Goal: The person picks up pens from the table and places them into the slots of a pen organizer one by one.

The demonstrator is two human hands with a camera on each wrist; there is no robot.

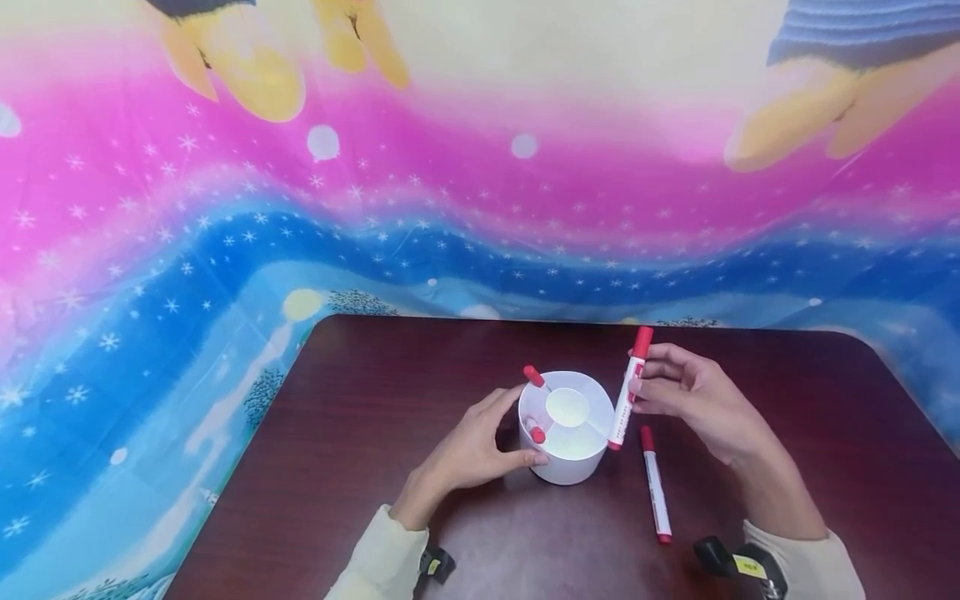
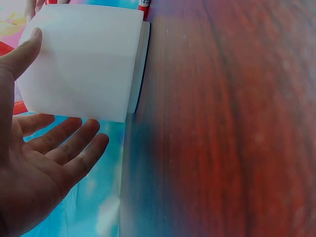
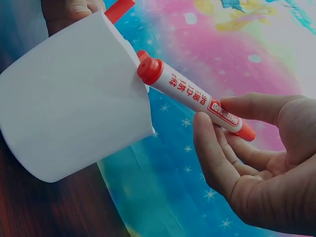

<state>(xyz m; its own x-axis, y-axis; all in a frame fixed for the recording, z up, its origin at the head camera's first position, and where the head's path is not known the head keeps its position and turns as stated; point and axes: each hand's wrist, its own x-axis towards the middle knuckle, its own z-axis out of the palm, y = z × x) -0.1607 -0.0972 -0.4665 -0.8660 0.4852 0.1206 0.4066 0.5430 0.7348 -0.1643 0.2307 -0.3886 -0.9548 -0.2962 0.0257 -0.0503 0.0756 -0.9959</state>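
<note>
On the table stands a round white divided pen holder (image 1: 567, 471) with a small round compartment in its middle. One red-capped marker (image 1: 533, 376) pokes out at its back left, and another red marker end (image 1: 536, 434) shows in a left front section. My left hand (image 1: 476, 442) holds the holder from the left, thumb at the front. The left wrist view shows this thumb (image 2: 30, 49) against the white wall. Between thumb and fingers, my right hand (image 1: 693, 396) pinches a whiteboard marker (image 3: 192, 96), tilted, red cap up, its lower end by the holder's right rim.
Another red-and-white marker (image 1: 656, 487) lies on the dark wooden table (image 1: 360, 400), right of the holder. Behind the table hangs a patterned pink and blue cloth (image 1: 465, 192). Each wrist carries a black strap-on camera, such as the right one (image 1: 742, 565).
</note>
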